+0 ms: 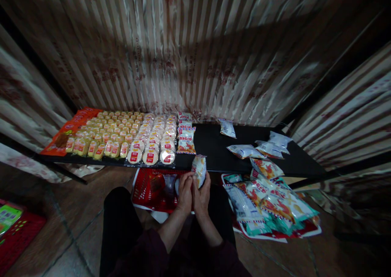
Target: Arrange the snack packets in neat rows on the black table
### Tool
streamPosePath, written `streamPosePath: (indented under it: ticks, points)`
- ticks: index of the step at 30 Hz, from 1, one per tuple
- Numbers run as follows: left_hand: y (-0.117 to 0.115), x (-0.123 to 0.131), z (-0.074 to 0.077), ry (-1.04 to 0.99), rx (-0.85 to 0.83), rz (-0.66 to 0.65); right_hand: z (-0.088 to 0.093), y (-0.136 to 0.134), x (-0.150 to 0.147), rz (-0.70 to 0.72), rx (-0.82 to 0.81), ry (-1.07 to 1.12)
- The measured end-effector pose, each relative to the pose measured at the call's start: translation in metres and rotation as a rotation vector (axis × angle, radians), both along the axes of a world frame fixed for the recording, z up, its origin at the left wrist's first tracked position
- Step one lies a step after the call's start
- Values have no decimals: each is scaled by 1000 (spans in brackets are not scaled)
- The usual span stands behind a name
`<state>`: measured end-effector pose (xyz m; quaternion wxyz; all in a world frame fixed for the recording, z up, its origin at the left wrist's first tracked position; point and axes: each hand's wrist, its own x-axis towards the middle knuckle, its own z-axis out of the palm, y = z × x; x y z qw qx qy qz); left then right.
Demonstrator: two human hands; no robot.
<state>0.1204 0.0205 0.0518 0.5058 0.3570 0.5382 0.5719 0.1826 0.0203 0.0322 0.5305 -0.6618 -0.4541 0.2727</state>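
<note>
While both hands meet over the lap, a small snack bag (199, 170) stands roughly upright between them, in front of the shelf's near edge; whether it touches the edge cannot be told. The left hand (185, 190) grips its lower left side, and the right hand (202, 193) is curled around its lower right. The bag looks puffed, pale with orange-yellow patches; its print is too blurred to read.

Below the shelf, behind the hands, a red basket (141, 195) holds a reddish packet and other things too dim to name. To the right, a second basket (317, 231) is heaped above its rim with white-and-orange bags and green packets. At far left, a red crate (27, 238) holds a green packet (9, 218).

On the black shelf (210, 148), from the left, lie an orange bag (71, 123), rows of small yellow cakes (105, 136), three rows of round biscuits (150, 157) and a line of snack bags (186, 140). Bare surface runs right of that line, with loose bags (243, 151) scattered toward the right end. A striped curtain (183, 65) hangs behind.
</note>
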Motion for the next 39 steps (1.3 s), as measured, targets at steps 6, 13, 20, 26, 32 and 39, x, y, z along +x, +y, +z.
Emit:
streamPosePath:
  ticks: [6,13,20,26,32,39]
  points:
    - [-2,4,-1,-17,19,-24,4,1,6,-64,-32,28]
    - [1,4,-7,124,93,3,11,-3,6,-115,-44,80]
    - [3,2,-15,24,9,-4,14,-6,5,-108,-23,199]
    - [8,-6,-14,23,-17,23,5,-3,7,-102,7,311]
    - [12,-14,-15,24,-35,18,-2,0,9,-88,30,393]
    - [15,-19,-10,-54,-43,-49,4,5,11,-86,-22,523]
